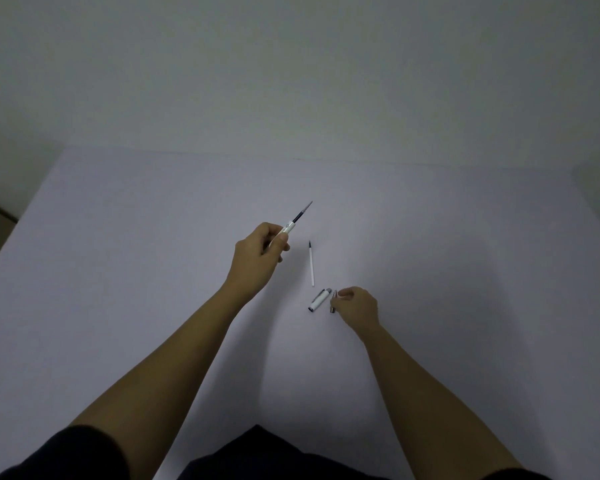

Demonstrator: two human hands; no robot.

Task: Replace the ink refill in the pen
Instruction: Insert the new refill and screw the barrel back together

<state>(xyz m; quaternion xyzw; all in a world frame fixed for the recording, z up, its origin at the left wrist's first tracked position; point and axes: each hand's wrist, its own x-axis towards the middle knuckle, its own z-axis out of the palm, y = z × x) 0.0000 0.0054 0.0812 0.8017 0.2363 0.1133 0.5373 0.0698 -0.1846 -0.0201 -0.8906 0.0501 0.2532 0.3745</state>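
Observation:
My left hand (258, 252) is raised above the white table (118, 254) and grips a white pen barrel (286, 230). A dark ink refill (302, 212) sticks out of the barrel, pointing up and to the right. A second refill (311, 265), white with a dark tip, lies on the table just right of that hand. Below it lies the white pen cap (319, 300) with a clip. My right hand (355, 306) rests on the table beside the cap, its fingertips pinched on a small silver pen tip piece (333, 303).
The table's far edge meets a plain wall (291, 81). The table's left edge (21, 220) drops off to a darker floor. My dark clothing (257, 455) fills the bottom of the view.

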